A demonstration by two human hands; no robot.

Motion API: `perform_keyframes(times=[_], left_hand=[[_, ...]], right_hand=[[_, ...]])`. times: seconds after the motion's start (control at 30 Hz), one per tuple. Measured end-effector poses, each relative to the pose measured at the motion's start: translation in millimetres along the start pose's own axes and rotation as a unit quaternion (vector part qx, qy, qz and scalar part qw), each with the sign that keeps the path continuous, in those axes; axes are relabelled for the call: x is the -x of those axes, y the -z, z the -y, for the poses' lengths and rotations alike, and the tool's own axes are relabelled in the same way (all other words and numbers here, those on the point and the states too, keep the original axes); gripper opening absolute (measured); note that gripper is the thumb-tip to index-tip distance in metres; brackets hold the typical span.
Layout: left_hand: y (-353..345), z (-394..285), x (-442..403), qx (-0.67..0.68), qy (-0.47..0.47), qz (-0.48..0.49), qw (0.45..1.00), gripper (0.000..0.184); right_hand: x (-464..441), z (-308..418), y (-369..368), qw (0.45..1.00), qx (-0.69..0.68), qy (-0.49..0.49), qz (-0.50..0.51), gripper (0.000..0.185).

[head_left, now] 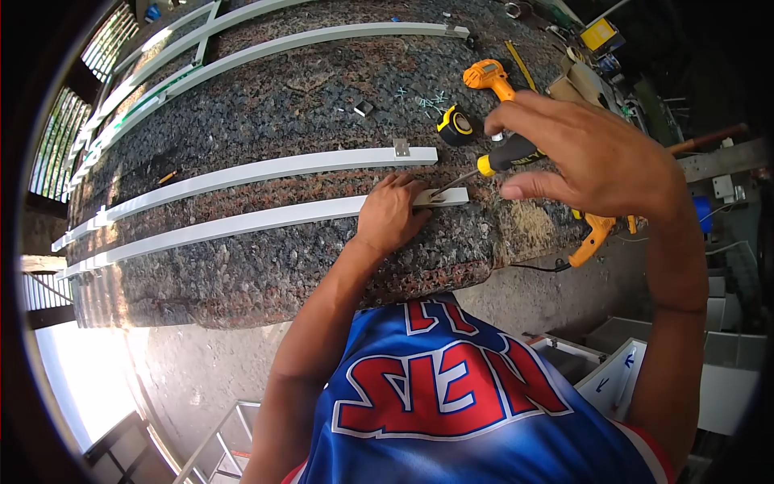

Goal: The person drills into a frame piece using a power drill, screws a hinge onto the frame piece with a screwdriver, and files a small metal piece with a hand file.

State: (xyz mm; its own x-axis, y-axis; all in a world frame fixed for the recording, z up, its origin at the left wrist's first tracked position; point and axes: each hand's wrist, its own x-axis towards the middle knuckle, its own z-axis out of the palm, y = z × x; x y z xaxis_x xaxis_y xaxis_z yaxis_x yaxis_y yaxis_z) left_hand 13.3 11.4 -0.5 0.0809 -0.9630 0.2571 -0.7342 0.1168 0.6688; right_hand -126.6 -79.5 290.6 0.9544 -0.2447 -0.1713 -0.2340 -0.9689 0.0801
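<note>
My right hand (601,153) is around the butt of a screwdriver (509,153) with a black and yellow handle, thumb and forefinger on either side of it. Its shaft slants down to a small metal piece (435,198), partly hidden, near the right end of the nearer white bar (298,214). My left hand (393,210) grips that bar just beside the tip, fingers bent over it. Behind it lies a second white bar (282,168), a metal hinge (401,148) standing at its end.
Beyond the hands lie a tape measure (455,125), loose screws (434,102) and an orange power tool (488,77). Another orange tool (592,239) hangs at the worn, padded bench's (258,282) right edge. More white bars (322,36) lie at the back; a pencil (168,177) rests left.
</note>
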Motion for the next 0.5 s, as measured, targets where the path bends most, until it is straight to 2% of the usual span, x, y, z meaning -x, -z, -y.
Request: perform_keyframes(times=[0.03, 0.13, 0.2, 0.27, 0.33, 0.43, 0.5], left_hand=[[-1.1, -0.1, -0.2, 0.001, -0.001, -0.003, 1.0, 0.046], [-2.5, 0.0, -0.8, -0.001, 0.001, -0.001, 1.0, 0.046], [-1.5, -1.3, 0.6, 0.002, 0.004, 0.008, 1.0, 0.046], [0.4, -1.2, -0.3, 0.002, 0.003, 0.006, 1.0, 0.047], [0.3, -1.7, 0.3, 0.005, -0.001, -0.002, 1.0, 0.047], [-0.4, -0.6, 0.4, -0.001, -0.002, 0.001, 1.0, 0.047], [2.1, -1.7, 0.5, 0.006, 0.002, 0.01, 1.0, 0.047]], right_hand=[[2.6, -2.7, 0.6, 0.997, -0.038, 0.065, -0.031, 0.036], [-10.6, 7.2, 2.4, 0.994, 0.032, -0.082, 0.063, 0.036], [-4.5, 10.3, 1.8, 0.997, 0.035, -0.069, 0.009, 0.037], [-1.6, 5.1, 0.1, 0.999, 0.024, -0.005, -0.034, 0.037], [-2.8, -6.4, -7.6, 0.992, -0.004, 0.107, -0.062, 0.036], [-8.8, 1.3, -11.9, 0.997, 0.041, -0.065, -0.012, 0.03], [-3.8, 6.8, -8.0, 0.996, 0.056, -0.055, -0.042, 0.027]])
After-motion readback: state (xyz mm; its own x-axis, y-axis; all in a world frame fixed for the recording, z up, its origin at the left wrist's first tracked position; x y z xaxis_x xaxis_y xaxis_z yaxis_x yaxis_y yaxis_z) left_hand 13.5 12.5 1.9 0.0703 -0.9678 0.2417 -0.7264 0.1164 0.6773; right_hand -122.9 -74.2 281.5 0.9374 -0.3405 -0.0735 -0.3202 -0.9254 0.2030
